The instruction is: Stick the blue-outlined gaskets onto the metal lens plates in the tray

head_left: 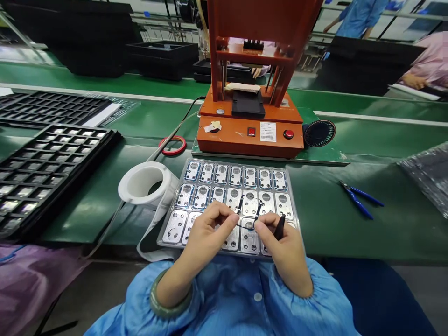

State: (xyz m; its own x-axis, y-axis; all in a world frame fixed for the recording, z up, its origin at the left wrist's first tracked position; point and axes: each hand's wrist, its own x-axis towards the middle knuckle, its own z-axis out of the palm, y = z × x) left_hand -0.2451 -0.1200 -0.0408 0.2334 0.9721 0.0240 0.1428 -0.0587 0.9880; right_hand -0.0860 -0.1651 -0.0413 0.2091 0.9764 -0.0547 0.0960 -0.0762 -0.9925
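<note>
Between my two hands is a thin black rectangular frame [258, 212], held above a clear plastic tray [295, 212]. My left hand [213, 228] pinches the frame's left side between thumb and fingertips. On the lower right, my right hand [282, 247] pinches the same frame. A black pointed tool [279, 227], perhaps the end of tweezers, sticks up from my right hand; the rest is hidden. Rows of silver metal plates [250, 177] with round holes fill the tray. Some at the back have blue edges. My hands cover part of the front rows.
An orange press machine [241, 140] stands behind the tray. To the left are a white tape roll [140, 184], a red tape ring [182, 148] and a black compartment tray [49, 172]. Blue-handled pliers [360, 200] lie right. Co-workers are across the bench.
</note>
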